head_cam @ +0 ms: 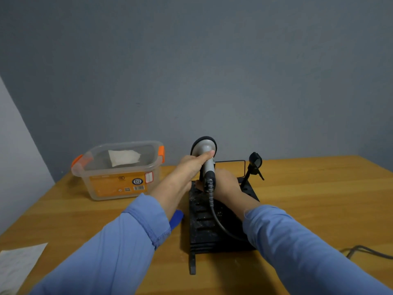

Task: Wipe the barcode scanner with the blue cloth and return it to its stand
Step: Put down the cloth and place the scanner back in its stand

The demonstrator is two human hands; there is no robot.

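While both hands, left hand and right hand, grip the barcode scanner above its stand, the blue cloth lies unused beside it; wiping seemingly remains.

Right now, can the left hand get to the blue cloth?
Probably not without letting go: the left hand is wrapped around the scanner. The cloth lies on the table under that forearm, close by, nothing covering it.
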